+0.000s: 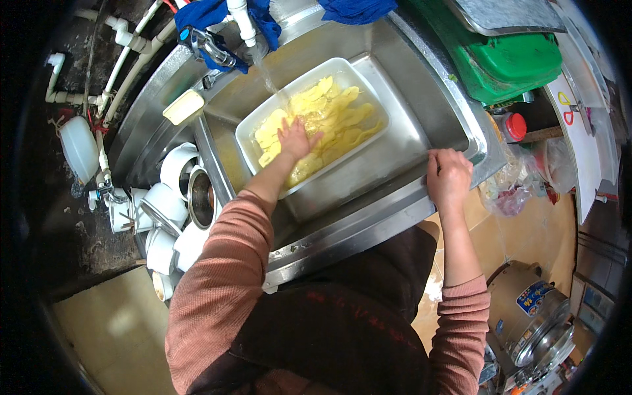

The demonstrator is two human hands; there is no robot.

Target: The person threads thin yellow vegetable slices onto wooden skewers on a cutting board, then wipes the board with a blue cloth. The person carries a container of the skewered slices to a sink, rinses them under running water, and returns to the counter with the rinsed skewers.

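A white rectangular plastic tub [377, 98] stands in the stainless steel sink [405, 113], filled with water and thin yellow slices [340, 113], which look like potato. Water runs from a white pipe spout [242, 22] into the tub's upper left part. My left hand [296, 140] lies with fingers spread on the slices at the water's surface, gripping nothing that shows. At the sink's front right corner, my right hand [448, 170] rests with curled fingers on the steel rim; its fingertips are partly hidden.
White cups and pots [165, 207] crowd the left of the sink. A pale yellow dish [183, 107] sits on the left ledge. Blue cloths [358, 10] hang behind. To the right are a green plastic bin [513, 64], a red-lidded jar [515, 126] and scissors [568, 108].
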